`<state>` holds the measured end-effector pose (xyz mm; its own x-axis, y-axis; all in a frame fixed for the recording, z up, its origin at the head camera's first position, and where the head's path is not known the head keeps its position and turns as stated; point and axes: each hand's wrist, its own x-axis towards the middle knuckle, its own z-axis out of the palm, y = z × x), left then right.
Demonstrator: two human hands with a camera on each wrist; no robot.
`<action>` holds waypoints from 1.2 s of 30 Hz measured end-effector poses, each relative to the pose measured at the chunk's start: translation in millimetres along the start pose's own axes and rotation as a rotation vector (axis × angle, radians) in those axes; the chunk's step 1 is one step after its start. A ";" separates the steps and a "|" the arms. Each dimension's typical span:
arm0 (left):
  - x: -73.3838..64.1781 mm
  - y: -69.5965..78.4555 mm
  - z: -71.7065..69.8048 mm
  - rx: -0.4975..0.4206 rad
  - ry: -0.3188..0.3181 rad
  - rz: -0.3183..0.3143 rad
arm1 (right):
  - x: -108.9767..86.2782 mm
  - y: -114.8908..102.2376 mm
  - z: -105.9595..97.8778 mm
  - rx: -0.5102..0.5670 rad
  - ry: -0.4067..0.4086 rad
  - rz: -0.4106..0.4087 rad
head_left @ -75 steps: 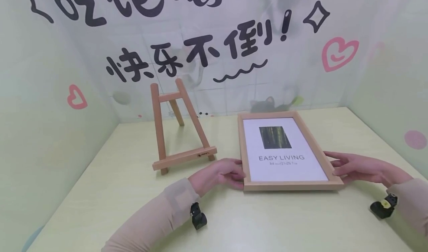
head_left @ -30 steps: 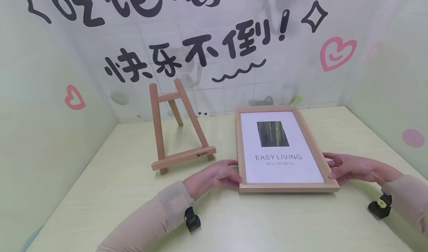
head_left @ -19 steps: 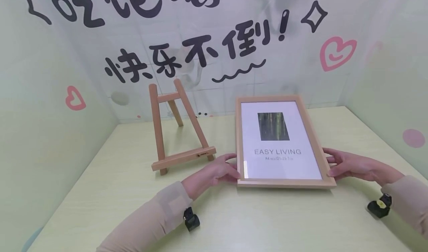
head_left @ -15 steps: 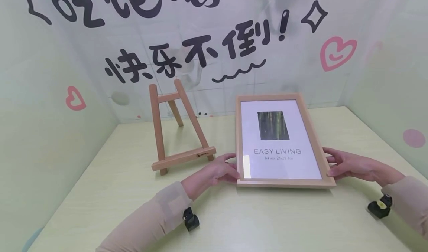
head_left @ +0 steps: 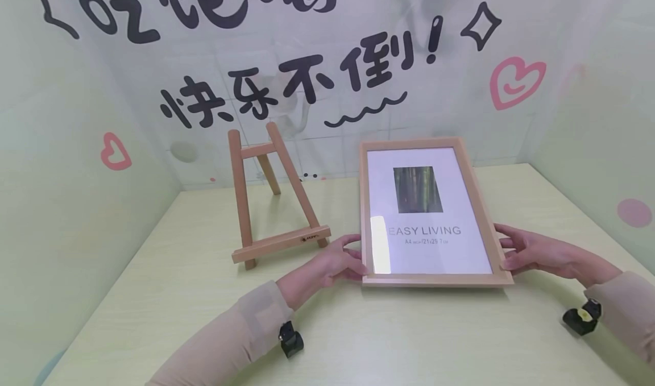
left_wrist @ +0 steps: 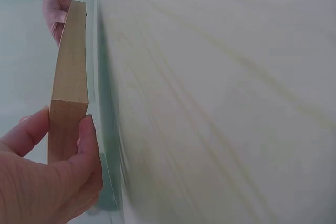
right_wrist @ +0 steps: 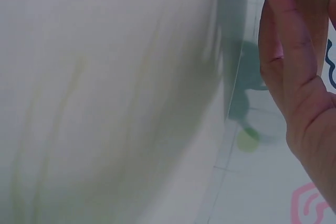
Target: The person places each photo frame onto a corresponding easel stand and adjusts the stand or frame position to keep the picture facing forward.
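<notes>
A light wooden picture frame (head_left: pixel 427 221) holds a white "EASY LIVING" sheet with a small forest picture. It tilts toward the head camera, top edge raised. My left hand (head_left: pixel 344 260) grips the lower part of its left side, and my right hand (head_left: pixel 537 250) grips the lower right side. The left wrist view has the frame's edge (left_wrist: pixel 72 66) between thumb and fingers of the left hand (left_wrist: pixel 58 177), the right hand (left_wrist: pixel 55 9) at the far end. In the right wrist view, the right hand (right_wrist: pixel 302 61) holds the wood, which is partly cut off.
A small wooden easel (head_left: pixel 281 244) stands upright on the pale table (head_left: pixel 409 340), left of the frame. Behind is a printed backdrop (head_left: pixel 358 141) with black characters and hearts. Pale walls (head_left: pixel 604 170) close off both sides. Small black cameras (head_left: pixel 290 339) sit at both wrists.
The frame's top edge has risen, so it stands more steeply than before. Both hands keep their grip and have shifted slightly left. A bright reflection has appeared at its lower left.
</notes>
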<state>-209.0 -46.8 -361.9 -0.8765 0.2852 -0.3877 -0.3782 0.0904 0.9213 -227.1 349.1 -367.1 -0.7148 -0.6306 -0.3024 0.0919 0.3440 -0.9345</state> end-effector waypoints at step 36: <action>-4.1 7.1 -1.5 0.083 0.025 0.239 | -6.0 -12.1 6.9 -0.083 0.164 -0.194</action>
<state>-208.6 -48.7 -353.8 -0.9457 0.2840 -0.1580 -0.1342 0.1015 0.9857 -219.2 343.9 -355.3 -0.8169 -0.5714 -0.0782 -0.1106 0.2881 -0.9512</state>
